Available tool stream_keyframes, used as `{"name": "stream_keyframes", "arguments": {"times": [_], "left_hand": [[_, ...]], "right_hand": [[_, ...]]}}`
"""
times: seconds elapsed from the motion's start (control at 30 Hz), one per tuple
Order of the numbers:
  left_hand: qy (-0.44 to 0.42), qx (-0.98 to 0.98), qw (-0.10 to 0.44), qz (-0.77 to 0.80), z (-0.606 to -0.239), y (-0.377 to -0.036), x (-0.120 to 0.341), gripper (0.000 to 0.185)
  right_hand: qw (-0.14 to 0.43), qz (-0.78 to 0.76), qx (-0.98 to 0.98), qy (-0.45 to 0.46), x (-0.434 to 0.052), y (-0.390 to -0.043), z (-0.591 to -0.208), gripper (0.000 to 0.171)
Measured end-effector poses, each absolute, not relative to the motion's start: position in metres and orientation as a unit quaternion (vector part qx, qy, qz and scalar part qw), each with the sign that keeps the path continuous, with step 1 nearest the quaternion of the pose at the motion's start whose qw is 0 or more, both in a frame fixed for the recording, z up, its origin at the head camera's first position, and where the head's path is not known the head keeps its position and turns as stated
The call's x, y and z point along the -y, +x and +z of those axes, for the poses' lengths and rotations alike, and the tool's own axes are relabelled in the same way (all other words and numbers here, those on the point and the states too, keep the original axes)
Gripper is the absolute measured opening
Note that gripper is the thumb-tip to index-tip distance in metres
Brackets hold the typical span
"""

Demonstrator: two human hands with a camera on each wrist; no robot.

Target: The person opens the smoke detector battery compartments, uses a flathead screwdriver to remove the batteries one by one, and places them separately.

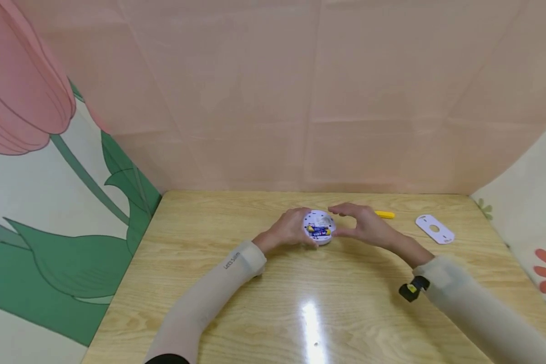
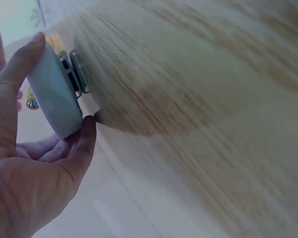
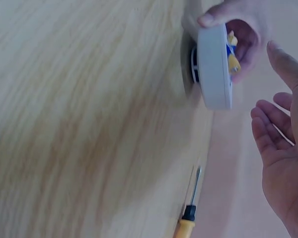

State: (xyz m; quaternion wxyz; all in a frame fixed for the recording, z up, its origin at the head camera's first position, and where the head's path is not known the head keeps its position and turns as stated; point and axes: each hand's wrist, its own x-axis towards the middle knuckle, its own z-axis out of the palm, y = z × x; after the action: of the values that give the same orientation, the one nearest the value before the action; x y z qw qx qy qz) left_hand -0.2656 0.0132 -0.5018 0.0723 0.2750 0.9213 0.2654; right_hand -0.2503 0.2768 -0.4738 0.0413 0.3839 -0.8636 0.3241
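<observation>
Two hands (image 1: 327, 228), round device (image 1: 319, 227) mid-table (image 1: 273, 283)

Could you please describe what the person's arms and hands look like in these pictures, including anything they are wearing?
Both hands are bare: the left hand and the right hand wear no gloves or rings that show. Each forearm is covered to the wrist by a snug, pale beige sleeve; the left sleeve bears small dark lettering near the cuff. A small black and yellow device is strapped at the right wrist.
</observation>
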Motion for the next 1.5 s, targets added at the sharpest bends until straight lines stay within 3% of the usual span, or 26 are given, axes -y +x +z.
{"name": "stream_keyframes", "arguments": {"times": [0.37, 0.77, 1.5], "left_hand": [[0.284, -0.914, 0.077, 0.278, -0.501, -0.265, -0.012, 0.096], [0.286, -0.917, 0.068, 0.269, -0.501, -0.265, -0.013, 0.096], [0.277, -0.921, 0.079, 0.262, -0.498, -0.263, -0.013, 0.101]], "right_hand": [[0.035, 0.313, 0.868, 0.384, -0.26, -0.244, -0.482, 0.059], [0.101, 0.3, 0.854, 0.414, -0.248, -0.241, -0.496, 0.048], [0.076, 0.32, 0.853, 0.406, -0.243, -0.243, -0.501, 0.034]]}}
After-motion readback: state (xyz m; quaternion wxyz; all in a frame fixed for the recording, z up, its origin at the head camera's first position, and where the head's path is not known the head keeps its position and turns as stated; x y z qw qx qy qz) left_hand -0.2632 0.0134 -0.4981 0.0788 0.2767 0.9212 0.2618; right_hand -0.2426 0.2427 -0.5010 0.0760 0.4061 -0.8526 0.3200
